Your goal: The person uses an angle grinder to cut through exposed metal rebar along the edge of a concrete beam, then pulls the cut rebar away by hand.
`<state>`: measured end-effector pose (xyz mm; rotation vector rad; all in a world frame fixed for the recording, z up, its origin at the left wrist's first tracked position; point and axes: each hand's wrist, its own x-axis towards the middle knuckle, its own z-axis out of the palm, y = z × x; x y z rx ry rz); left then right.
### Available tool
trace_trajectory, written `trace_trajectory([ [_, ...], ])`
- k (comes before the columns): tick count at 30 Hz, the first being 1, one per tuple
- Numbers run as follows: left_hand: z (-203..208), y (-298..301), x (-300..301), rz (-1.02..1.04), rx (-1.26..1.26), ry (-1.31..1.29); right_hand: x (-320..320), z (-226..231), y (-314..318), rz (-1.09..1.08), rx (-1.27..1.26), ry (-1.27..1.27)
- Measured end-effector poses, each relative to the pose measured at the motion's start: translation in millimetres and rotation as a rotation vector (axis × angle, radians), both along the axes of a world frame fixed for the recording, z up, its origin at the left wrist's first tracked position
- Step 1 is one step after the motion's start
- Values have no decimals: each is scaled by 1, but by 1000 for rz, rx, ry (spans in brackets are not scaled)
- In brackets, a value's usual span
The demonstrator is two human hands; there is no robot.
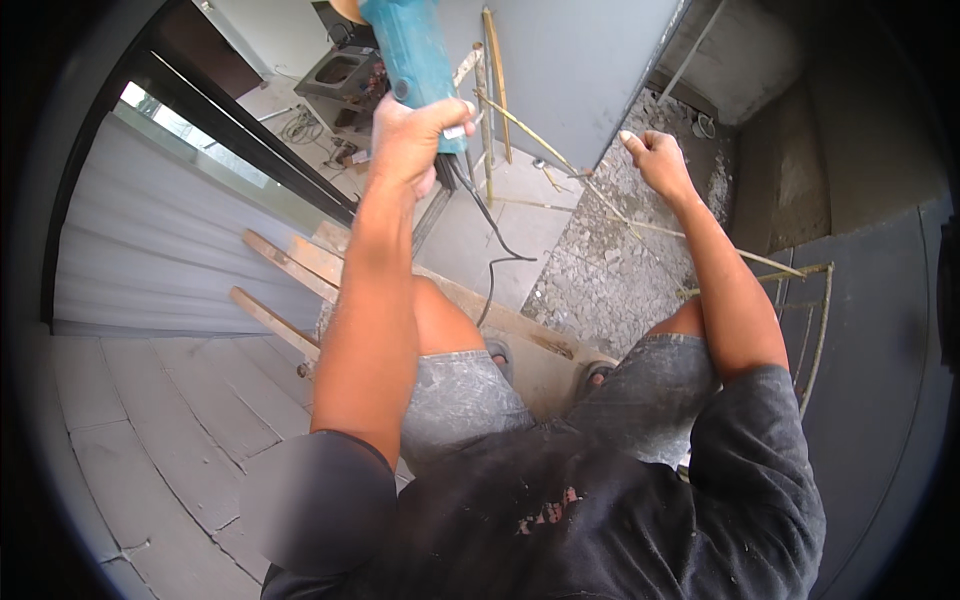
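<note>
My left hand (415, 145) is wrapped round the body of a teal angle grinder (412, 50), held up at the top of the view. The grinder's front end is cut off by the frame's upper edge. A dark cord (490, 235) trails down from it towards my feet. Curled closed with the thumb raised, my right hand (658, 165) is beside the lower edge of a large grey panel (590, 60). Whether it touches that edge, or has something small in the fingers, I cannot make out.
I am up on a wooden plank (540, 345) in sandals. Below lie rubble (610, 270) and pale floor tiles (520, 235). Thin metal frames and bamboo-like poles (490, 110) stand ahead. Wooden bars (275, 320) jut out at left beside a white curtain (170, 230).
</note>
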<state>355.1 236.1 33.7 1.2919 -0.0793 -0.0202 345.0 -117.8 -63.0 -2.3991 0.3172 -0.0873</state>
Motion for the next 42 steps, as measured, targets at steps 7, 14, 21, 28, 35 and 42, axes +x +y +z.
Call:
trace_trajectory([
  [7,-15,-33,-9,-139,122,-46,-19,84,77,222,648,-132],
  [14,-31,-90,-35,-240,277,-143,-23,92,127,240,1232,-138],
  [21,-24,-96,-40,-528,317,-284,-35,90,94,93,1464,-183],
  [28,-17,-99,-46,-837,128,-144,-30,92,62,3,1748,-123],
  [35,-26,-110,-42,-805,130,-125,-27,88,53,3,1690,-134],
  [42,-27,-114,-44,-798,120,-103,-31,100,60,-9,1462,-288],
])
